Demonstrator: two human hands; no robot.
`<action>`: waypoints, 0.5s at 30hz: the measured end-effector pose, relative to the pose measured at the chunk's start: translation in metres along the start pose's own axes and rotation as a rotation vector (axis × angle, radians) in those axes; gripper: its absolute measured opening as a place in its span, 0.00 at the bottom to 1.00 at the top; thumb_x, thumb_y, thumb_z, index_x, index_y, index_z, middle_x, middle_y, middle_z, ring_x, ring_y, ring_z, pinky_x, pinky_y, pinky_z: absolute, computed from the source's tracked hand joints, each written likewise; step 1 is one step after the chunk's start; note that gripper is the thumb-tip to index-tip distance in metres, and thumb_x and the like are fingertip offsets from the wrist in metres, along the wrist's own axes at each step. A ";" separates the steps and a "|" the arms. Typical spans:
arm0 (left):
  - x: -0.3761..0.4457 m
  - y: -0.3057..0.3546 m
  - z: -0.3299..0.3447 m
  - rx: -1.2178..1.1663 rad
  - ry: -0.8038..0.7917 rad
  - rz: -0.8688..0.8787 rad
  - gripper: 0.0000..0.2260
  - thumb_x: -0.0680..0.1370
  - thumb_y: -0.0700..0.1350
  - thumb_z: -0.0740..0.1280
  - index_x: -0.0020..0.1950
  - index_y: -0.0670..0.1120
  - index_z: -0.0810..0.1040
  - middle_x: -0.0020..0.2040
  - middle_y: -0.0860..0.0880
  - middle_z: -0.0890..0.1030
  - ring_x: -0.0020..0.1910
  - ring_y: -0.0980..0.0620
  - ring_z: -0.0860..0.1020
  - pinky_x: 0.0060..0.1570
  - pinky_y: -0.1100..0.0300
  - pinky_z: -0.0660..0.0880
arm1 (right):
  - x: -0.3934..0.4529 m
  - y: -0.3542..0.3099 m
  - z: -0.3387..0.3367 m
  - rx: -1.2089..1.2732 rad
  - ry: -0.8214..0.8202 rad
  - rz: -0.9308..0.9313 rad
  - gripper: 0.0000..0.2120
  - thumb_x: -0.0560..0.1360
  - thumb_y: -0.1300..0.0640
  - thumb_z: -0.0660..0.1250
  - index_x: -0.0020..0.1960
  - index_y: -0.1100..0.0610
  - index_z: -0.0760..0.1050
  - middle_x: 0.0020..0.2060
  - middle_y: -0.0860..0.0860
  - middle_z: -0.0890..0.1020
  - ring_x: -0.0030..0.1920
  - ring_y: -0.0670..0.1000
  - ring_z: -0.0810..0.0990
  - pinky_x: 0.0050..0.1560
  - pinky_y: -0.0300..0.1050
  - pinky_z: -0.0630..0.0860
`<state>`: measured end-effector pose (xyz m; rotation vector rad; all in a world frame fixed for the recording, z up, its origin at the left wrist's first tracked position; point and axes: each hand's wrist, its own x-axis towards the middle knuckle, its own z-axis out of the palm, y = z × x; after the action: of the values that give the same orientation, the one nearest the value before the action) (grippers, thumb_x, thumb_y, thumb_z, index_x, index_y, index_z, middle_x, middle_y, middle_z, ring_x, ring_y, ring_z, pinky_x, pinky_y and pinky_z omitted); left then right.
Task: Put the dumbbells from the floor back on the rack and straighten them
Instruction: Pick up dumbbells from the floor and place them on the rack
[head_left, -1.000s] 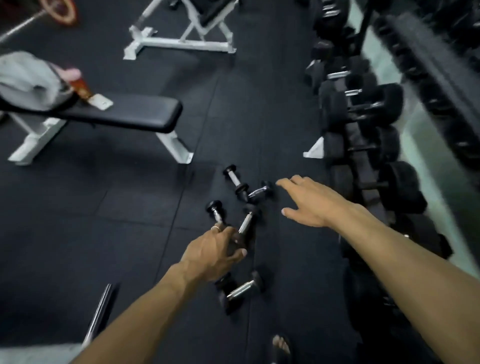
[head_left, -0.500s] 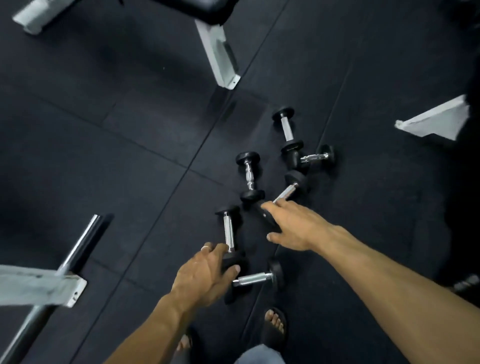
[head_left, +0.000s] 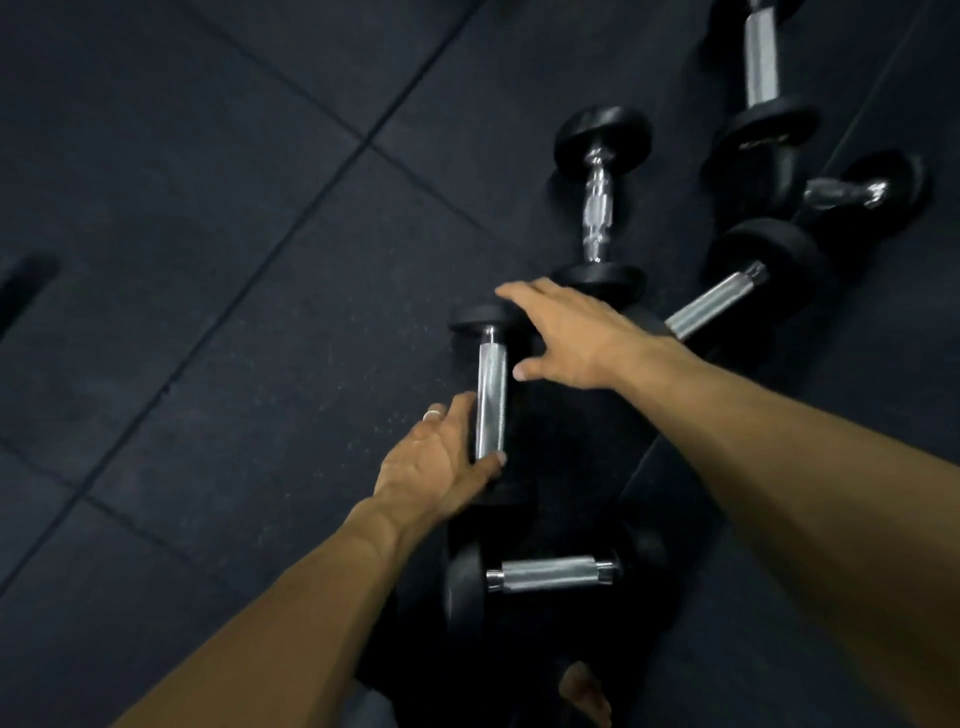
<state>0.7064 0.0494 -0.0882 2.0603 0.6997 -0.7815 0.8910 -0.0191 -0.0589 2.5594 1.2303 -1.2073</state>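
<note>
Several black dumbbells with chrome handles lie scattered on the dark rubber floor. My left hand (head_left: 441, 462) rests at the near end of one dumbbell (head_left: 491, 384), fingers on the left of its handle and thumb across its lower end, not closed around it. My right hand (head_left: 576, 338) hovers open with spread fingers over that dumbbell's far head, next to a second dumbbell (head_left: 597, 208). A diagonal dumbbell (head_left: 711, 306) lies partly under my right wrist. Another dumbbell (head_left: 550, 571) lies crosswise below my left hand. The rack is out of view.
Two more dumbbells lie at the top right, a dumbbell (head_left: 761, 62) pointing away and a dumbbell (head_left: 844, 192) beside it. My bare foot (head_left: 584, 696) shows at the bottom edge. Floor mat seams (head_left: 332, 176) run diagonally on the left.
The view has dropped much closer to the floor. My left hand has slid up to the dumbbell's handle. My right hand has moved left from the diagonal dumbbell to over the same dumbbell's far head.
</note>
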 end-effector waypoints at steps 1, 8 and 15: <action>0.008 -0.003 0.008 -0.037 -0.015 -0.006 0.32 0.76 0.57 0.67 0.75 0.52 0.56 0.63 0.45 0.71 0.62 0.44 0.73 0.60 0.48 0.72 | 0.009 0.001 0.007 0.012 -0.003 -0.007 0.42 0.70 0.50 0.76 0.77 0.49 0.57 0.69 0.54 0.70 0.67 0.58 0.72 0.66 0.55 0.70; 0.040 -0.019 0.038 -0.419 -0.063 -0.056 0.29 0.71 0.45 0.74 0.65 0.58 0.62 0.47 0.53 0.81 0.49 0.49 0.81 0.58 0.50 0.76 | 0.042 0.014 0.018 0.242 0.043 -0.050 0.19 0.69 0.56 0.78 0.58 0.50 0.79 0.48 0.48 0.84 0.51 0.50 0.82 0.59 0.50 0.77; 0.029 -0.013 0.023 -0.361 -0.009 -0.068 0.30 0.67 0.42 0.74 0.62 0.58 0.64 0.39 0.59 0.78 0.41 0.51 0.79 0.51 0.52 0.78 | 0.026 0.012 0.011 0.254 0.129 -0.065 0.11 0.73 0.56 0.74 0.54 0.52 0.81 0.46 0.49 0.84 0.50 0.51 0.81 0.56 0.49 0.76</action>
<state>0.7098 0.0435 -0.1270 1.7132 0.8425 -0.6476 0.9019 -0.0144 -0.0874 2.8396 1.2679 -1.3067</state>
